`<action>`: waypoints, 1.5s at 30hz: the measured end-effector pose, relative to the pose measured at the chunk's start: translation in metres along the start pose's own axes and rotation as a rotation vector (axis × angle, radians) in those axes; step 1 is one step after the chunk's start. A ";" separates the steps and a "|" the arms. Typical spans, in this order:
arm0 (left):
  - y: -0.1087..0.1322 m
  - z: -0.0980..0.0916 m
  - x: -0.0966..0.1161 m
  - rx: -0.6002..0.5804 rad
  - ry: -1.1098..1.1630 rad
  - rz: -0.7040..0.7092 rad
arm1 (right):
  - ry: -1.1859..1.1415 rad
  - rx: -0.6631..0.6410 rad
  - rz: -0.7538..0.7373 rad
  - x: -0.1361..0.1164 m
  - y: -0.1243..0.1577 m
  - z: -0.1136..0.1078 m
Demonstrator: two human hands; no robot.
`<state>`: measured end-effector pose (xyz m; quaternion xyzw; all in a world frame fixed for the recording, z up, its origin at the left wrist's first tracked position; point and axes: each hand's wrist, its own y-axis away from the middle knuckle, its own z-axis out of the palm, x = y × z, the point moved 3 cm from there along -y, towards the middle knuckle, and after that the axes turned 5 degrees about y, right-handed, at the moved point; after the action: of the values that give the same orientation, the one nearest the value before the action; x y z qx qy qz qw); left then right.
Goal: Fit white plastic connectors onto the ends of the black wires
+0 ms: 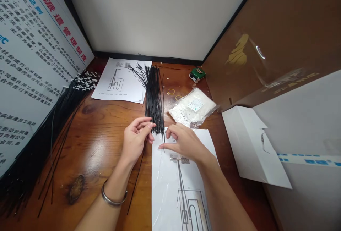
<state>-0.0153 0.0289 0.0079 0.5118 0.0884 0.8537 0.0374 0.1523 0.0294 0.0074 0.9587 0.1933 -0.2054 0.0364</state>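
My left hand (137,137) is closed in a pinch at the near end of a bundle of black wires (154,98). A single black wire (137,177) hangs from its fingers and runs down over the table. To the right, my right hand (183,140) has its thumb and fingers apart, above a printed drawing sheet (166,192). The tip of one loose wire passes by its thumb. A clear bag of small white parts (193,106) lies just beyond the right hand.
At left, a large heap of black wires with white connectors (85,81) leans by a printed board (34,53). More paper sheets (102,85) lie behind. A green tape measure (197,74), yellow rubber bands (171,91) and a white box (247,142) are rightward.
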 end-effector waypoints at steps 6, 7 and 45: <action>0.000 0.000 -0.002 -0.035 -0.044 -0.026 | 0.034 0.123 0.002 0.007 -0.006 0.009; 0.001 0.000 -0.002 -0.045 -0.041 -0.022 | 0.028 0.118 -0.011 0.007 -0.006 0.009; 0.001 -0.001 0.008 0.018 -0.230 0.099 | -0.898 -0.156 0.105 -0.049 -0.003 0.023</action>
<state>-0.0204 0.0292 0.0144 0.6105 0.0656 0.7893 0.0006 0.1009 0.0110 0.0063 0.7776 0.1246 -0.5833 0.1989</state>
